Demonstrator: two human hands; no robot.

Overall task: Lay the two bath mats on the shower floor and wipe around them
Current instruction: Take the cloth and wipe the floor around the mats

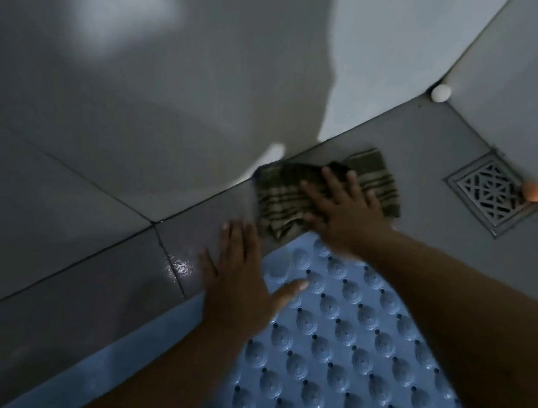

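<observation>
Right hand (339, 210) flat, fingers spread, pressing a striped cloth (281, 202) by the wall. Left hand (238, 286) flat too, on the blue bath mat (343, 352) edge. Floor drain (488, 196) sits nearby.

You have only a narrow strip of bare grey floor tile (186, 244) between the blue bumpy rubber mat (344, 346) and the grey tiled wall (101, 111), with the striped olive cloth (282, 195) blocking it toward the square metal drain grate (490, 193).
</observation>
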